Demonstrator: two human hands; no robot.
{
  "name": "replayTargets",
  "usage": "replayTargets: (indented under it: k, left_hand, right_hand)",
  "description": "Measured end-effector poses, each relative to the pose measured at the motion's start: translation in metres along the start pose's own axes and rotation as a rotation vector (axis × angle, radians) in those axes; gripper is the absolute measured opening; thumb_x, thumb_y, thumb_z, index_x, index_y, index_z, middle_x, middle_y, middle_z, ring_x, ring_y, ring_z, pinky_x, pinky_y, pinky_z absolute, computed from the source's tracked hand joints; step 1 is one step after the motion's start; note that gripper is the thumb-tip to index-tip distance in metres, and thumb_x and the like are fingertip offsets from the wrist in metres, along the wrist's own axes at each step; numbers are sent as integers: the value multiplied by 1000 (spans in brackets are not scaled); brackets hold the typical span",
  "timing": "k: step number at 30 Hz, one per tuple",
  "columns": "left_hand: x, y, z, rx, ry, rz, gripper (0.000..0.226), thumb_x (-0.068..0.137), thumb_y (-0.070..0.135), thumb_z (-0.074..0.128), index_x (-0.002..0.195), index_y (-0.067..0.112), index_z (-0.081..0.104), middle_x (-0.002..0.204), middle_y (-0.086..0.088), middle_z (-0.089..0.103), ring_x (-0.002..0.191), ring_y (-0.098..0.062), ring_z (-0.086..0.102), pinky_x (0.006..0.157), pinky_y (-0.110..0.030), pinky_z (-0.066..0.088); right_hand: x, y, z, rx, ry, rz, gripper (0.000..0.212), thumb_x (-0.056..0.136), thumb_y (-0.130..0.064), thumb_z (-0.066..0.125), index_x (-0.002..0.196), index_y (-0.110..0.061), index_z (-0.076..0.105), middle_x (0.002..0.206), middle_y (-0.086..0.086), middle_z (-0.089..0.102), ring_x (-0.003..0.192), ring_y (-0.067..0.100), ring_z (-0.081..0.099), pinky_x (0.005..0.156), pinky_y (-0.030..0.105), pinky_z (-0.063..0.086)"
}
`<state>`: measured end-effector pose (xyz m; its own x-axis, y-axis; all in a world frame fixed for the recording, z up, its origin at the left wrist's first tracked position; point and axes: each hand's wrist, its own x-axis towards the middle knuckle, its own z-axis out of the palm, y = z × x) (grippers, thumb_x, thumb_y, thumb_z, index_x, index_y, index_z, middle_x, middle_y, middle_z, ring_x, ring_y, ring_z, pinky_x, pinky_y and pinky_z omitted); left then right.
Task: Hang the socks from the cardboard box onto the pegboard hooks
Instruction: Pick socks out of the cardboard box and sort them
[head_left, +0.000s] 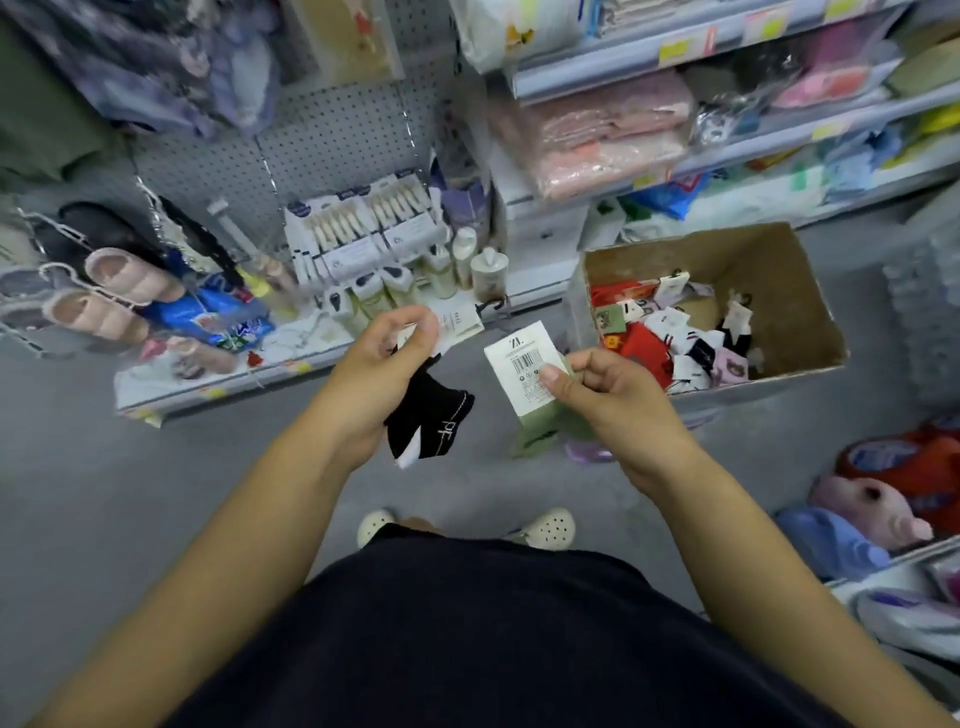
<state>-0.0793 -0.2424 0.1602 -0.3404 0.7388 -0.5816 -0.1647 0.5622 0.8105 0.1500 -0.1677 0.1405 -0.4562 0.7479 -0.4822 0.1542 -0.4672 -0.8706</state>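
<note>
Head view: left hand (384, 364) pinches a black sock (428, 415) by its card; right hand (613, 395) grips a green sock (540, 431), tag upward, likely for hooking.

The cardboard box (737, 260) is raw brown board, matt and fibrous. The black sock (427, 415) and green sock (535, 432) are soft knitted cloth; the green one's tag (517, 349) is smooth white card. The pegboard (332, 130) looks matt grey and perforated.
</note>
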Motion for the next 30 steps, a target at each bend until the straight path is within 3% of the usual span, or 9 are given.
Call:
replayTargets:
  k: [3, 6, 8, 13, 18, 20, 24, 27, 30]
  left_hand:
    - [-14, -12, -32, -69, -66, 3, 65, 62, 59, 89, 121, 38, 69, 116, 10, 72, 104, -11, 70, 94, -29, 54]
    - [-31, -22, -66, -153, 9, -9, 64, 66, 57, 80, 122, 29, 70, 82, 13, 74, 82, -9, 68, 78, -23, 52]
    - [-40, -29, -96, -274, 58, -76, 73, 69, 66, 72, 128, 23, 69, 90, 8, 74, 85, -9, 68, 83, -26, 51]
    - [-65, -43, -180, -587, 58, -73, 39, 98, 50, 57, 114, 21, 78, 119, -2, 76, 109, -18, 73, 100, -41, 52]
    - [-88, -44, -236, -593, 22, 14, 34, 104, 44, 50, 116, 23, 74, 125, -2, 74, 118, -19, 70, 109, -43, 48]
    - [-93, -42, -250, -587, -20, 57, 39, 105, 46, 47, 120, 23, 74, 129, -3, 72, 121, -20, 68, 113, -45, 43]
    - [-102, -31, -276, -613, -147, 130, 64, 99, 66, 42, 124, 17, 74, 133, -11, 69, 124, -26, 66, 101, -41, 55]
    - [-106, -25, -300, -602, -155, 175, 58, 98, 65, 44, 107, 22, 82, 124, -9, 74, 118, -23, 70, 89, -35, 59]
    - [-102, -25, -318, -641, -47, 178, 54, 103, 54, 44, 112, 13, 77, 122, -12, 74, 113, -27, 72, 83, -37, 62]
  right_hand:
    - [7, -5, 43, 55, -44, -12, 33, 82, -30, 78, 102, -6, 69, 99, 15, 78, 88, 24, 73, 86, 42, 56]
    - [9, -6, 89, 66, -73, -32, 28, 80, -33, 80, 96, -12, 71, 99, 14, 78, 93, 26, 74, 92, 44, 56]
    - [8, -4, 121, 50, -72, -48, 20, 87, -29, 78, 96, -13, 70, 98, 11, 79, 91, 22, 76, 88, 38, 58]
    - [-7, -1, 203, 25, -33, -98, 16, 89, -26, 77, 93, -12, 69, 97, 7, 79, 92, 21, 76, 85, 36, 59]
    - [-19, -10, 288, -73, 63, -314, 23, 83, -28, 83, 74, -14, 68, 76, -2, 73, 71, 12, 64, 66, 26, 50]
    - [-22, -13, 324, -159, 116, -464, 20, 81, -28, 84, 71, -18, 70, 76, -11, 70, 82, 8, 62, 77, 19, 50]
    - [-33, -12, 388, -399, 44, -635, 6, 85, -34, 78, 79, -32, 79, 107, -20, 73, 123, 5, 49, 109, 24, 35]
    - [-35, -11, 410, -463, -96, -604, 11, 92, -33, 72, 99, -35, 80, 125, -23, 67, 130, 2, 46, 112, 21, 31]
    - [-30, -25, 415, -349, -130, -600, 13, 92, -19, 73, 103, -21, 80, 118, -13, 72, 117, 2, 61, 104, 22, 42]
